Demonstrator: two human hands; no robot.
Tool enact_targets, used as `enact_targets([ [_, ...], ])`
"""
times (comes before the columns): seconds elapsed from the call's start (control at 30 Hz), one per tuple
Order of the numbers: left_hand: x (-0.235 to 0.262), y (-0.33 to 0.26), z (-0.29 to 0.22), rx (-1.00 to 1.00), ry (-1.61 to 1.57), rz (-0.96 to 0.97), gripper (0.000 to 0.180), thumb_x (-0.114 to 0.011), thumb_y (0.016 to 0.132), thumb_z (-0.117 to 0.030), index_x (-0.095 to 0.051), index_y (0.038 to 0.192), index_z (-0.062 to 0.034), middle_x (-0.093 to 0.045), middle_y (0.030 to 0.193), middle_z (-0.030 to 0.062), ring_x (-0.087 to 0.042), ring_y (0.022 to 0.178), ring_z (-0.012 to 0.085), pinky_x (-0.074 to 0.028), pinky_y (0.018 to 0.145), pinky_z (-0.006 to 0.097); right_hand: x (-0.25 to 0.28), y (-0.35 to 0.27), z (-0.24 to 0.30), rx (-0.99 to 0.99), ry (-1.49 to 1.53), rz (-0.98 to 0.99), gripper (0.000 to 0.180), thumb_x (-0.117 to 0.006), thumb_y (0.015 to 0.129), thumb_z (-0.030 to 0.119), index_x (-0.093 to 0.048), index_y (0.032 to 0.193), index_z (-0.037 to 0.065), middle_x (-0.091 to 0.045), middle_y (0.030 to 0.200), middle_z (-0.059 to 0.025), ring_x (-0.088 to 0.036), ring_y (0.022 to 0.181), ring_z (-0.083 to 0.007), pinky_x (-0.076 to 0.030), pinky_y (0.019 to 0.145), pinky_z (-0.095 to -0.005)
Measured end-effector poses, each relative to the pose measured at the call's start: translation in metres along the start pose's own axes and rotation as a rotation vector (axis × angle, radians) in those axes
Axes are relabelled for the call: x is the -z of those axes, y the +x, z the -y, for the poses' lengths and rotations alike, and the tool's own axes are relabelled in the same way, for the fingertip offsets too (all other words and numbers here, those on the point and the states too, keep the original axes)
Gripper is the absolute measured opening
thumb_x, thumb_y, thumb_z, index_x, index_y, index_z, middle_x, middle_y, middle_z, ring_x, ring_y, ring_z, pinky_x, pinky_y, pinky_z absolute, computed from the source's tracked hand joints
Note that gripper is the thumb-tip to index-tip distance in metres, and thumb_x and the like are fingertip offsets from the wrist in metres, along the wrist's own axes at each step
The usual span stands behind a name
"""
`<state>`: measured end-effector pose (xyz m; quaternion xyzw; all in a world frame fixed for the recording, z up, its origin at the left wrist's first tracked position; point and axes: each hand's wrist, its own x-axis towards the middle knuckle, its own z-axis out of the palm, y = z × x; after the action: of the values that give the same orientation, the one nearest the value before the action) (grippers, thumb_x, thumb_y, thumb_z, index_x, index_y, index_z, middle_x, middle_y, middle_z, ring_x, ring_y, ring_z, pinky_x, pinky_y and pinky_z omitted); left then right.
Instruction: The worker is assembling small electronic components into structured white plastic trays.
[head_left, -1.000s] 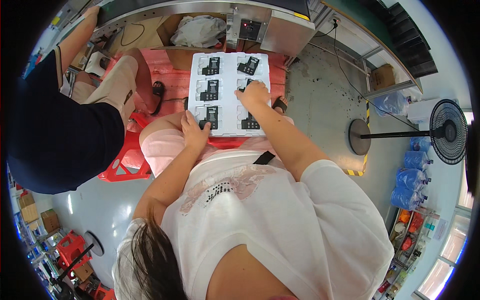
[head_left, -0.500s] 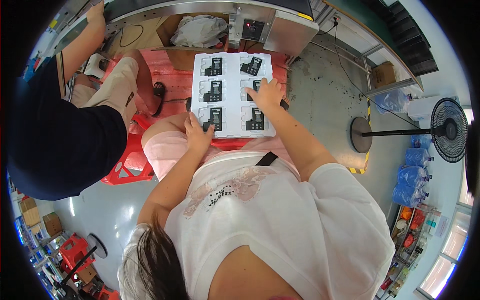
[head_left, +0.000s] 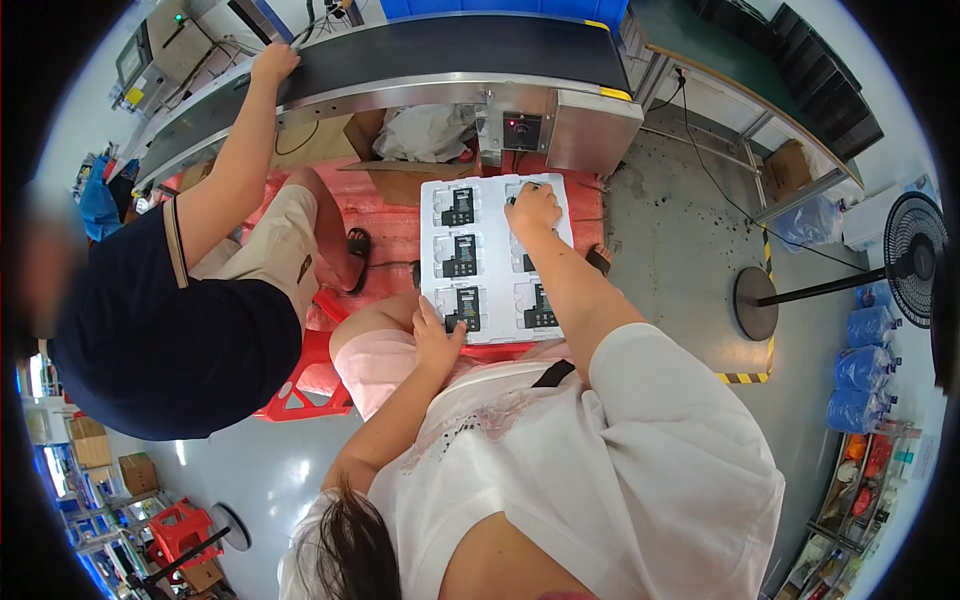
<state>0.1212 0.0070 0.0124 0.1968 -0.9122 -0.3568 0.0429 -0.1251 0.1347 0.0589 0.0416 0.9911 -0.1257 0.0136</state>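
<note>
A white moulded plastic tray (head_left: 491, 265) rests on my lap. Two columns of pockets in it carry flat black battery-like packs with pale print, such as the left middle pack (head_left: 460, 256). My left hand (head_left: 437, 345) grips the tray's near left corner, its thumb beside the near left pack (head_left: 463, 309). At the far right pocket, my right hand (head_left: 535, 212) has its fingers curled down on a black pack (head_left: 513, 200), mostly hidden under them. My right forearm partly covers the middle right pack (head_left: 522, 262). The near right pack (head_left: 541, 306) lies in its pocket.
Beyond the tray runs a conveyor (head_left: 450, 55) with a metal control box (head_left: 595, 130). A co-worker in a dark shirt (head_left: 180, 320) sits at my left, one hand (head_left: 275, 62) at the belt. A standing fan (head_left: 912, 258) and water jugs (head_left: 862, 368) are at right.
My right hand has moved from the middle right pocket to the far right one, where a tilted pack lay. My left hand stays at the near left corner. The view has shifted, showing more conveyor.
</note>
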Motion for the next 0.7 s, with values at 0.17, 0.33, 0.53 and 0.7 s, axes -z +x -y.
enact_targets([
  [0.17, 0.005, 0.001, 0.003, -0.033, -0.003, 0.001, 0.095, -0.068, 0.074, -0.026, -0.005, 0.138, 0.0049, -0.027, 0.129, 0.0310, -0.036, 0.113, 0.0470, -0.032, 0.098, 0.049, 0.011, -0.007, -0.005, 0.236, 0.050, -0.032, 0.034, -0.063, 0.075, 0.024, -0.060, 0.103, 0.006, -0.053, 0.108, -0.0154, -0.051, 0.101, -0.0307, -0.043, 0.076, -0.0454],
  [0.33, 0.004, 0.004, 0.000, -0.023, 0.003, 0.002, 0.095, -0.068, 0.074, -0.027, -0.005, 0.138, 0.0047, -0.027, 0.129, 0.0315, -0.036, 0.113, 0.0469, -0.031, 0.098, 0.048, -0.009, 0.001, 0.004, 0.284, -0.004, -0.120, 0.028, -0.057, 0.078, 0.017, -0.062, 0.102, 0.004, -0.055, 0.104, -0.0166, -0.053, 0.097, -0.0326, -0.044, 0.072, -0.0481],
  [0.53, 0.003, 0.001, 0.005, -0.003, 0.009, 0.014, 0.095, -0.068, 0.074, -0.027, -0.006, 0.139, 0.0049, -0.026, 0.128, 0.0337, -0.036, 0.113, 0.0477, -0.032, 0.098, 0.048, -0.014, -0.003, 0.022, 0.097, -0.258, 0.006, 0.025, -0.054, 0.078, 0.016, -0.065, 0.093, 0.001, -0.060, 0.101, -0.0208, -0.059, 0.088, -0.0309, -0.048, 0.059, -0.0482],
  [0.7, 0.003, 0.004, 0.003, -0.026, -0.030, 0.023, 0.095, -0.068, 0.074, -0.028, -0.007, 0.138, 0.0053, -0.028, 0.127, 0.0343, -0.037, 0.113, 0.0484, -0.032, 0.097, 0.049, -0.031, 0.010, 0.015, 0.379, -0.361, -0.162, 0.019, -0.054, 0.075, 0.009, -0.066, 0.087, 0.001, -0.063, 0.090, -0.0194, -0.062, 0.074, -0.0309, -0.051, 0.052, -0.0460],
])
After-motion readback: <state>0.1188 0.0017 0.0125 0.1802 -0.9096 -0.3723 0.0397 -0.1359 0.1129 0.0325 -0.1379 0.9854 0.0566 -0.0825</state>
